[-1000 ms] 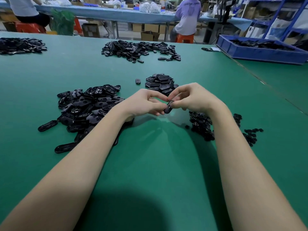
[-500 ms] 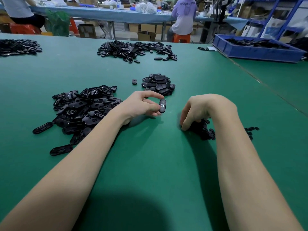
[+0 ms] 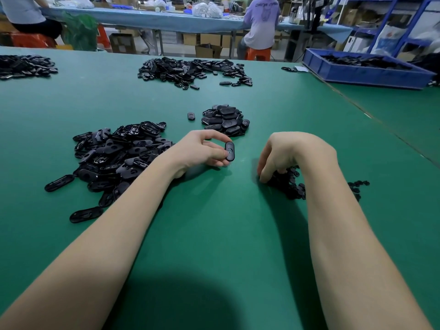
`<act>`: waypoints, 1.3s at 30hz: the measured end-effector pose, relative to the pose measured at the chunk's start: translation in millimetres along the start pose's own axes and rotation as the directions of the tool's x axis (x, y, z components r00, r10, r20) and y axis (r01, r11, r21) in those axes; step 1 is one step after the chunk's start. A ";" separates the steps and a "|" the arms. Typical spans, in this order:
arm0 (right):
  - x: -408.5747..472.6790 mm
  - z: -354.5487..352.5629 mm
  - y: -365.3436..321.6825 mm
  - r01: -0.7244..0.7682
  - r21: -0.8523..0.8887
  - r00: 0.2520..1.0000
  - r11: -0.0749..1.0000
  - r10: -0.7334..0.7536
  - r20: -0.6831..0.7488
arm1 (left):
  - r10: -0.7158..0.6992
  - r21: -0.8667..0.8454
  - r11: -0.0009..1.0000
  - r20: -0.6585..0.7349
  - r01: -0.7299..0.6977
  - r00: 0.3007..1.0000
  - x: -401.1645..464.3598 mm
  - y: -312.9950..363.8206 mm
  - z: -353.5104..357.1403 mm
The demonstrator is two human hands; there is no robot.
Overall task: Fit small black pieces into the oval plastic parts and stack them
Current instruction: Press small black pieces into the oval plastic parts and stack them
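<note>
Since a second ago the hands have parted: the right hand (image 3: 292, 156) has dropped onto the small pieces (image 3: 289, 184), fingers curled down into them; what they grasp cannot be told. The left hand (image 3: 202, 151) pinches one oval part (image 3: 229, 151) upright, just left of the small pieces, with the stack (image 3: 225, 120) beyond it and the loose ovals (image 3: 119, 158) farther left.

Black oval parts (image 3: 119, 158) lie on a green table (image 3: 214, 234) beside a blue bin (image 3: 357, 72).
</note>
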State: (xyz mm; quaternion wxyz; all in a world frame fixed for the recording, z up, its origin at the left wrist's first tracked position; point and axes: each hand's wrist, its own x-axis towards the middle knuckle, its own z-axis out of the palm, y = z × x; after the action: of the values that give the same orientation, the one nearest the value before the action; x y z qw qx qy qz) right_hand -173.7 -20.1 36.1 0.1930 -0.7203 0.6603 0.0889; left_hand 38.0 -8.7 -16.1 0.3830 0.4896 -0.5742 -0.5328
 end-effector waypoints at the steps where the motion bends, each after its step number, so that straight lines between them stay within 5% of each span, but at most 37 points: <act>1: 0.2 1.0 -0.5 -0.002 -0.001 1.000 1.000 0.002 -0.009 | -0.002 -0.001 1.000 -0.003 0.002 1.000 -0.2 0.0 -0.1; 10: 4.6 6.7 -0.6 0.143 0.214 0.986 0.966 -0.121 -0.114 | 0.011 -0.035 0.999 -0.022 -0.012 1.000 0.0 -0.8 -1.7; 14: 4.3 9.0 2.3 0.243 0.574 0.967 0.782 -0.149 -0.206 | 0.054 -0.111 0.992 -0.018 -0.056 0.998 0.6 -2.4 -3.3; 20: 8.6 15.2 -0.5 0.196 0.764 0.979 0.615 -0.082 -0.185 | 0.093 -0.084 0.992 -0.012 -0.093 0.996 2.1 -1.9 -4.5; 28: 12.4 18.0 -1.0 0.162 0.815 0.984 0.556 -0.024 -0.179 | 0.100 -0.088 0.991 0.010 -0.099 0.995 2.4 -0.2 -3.8; 39: 11.1 19.2 -8.9 0.202 0.737 0.966 0.645 -0.009 -0.257 | 0.140 0.050 0.989 -0.012 -0.139 0.990 -2.2 6.6 -0.6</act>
State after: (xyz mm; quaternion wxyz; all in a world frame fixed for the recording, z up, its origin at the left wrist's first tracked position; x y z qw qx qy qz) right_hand -161.2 -22.2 15.8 0.4029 -0.6163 0.6113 -0.2901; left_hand 38.1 -7.0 -9.3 0.4116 0.4615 -0.6170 -0.4868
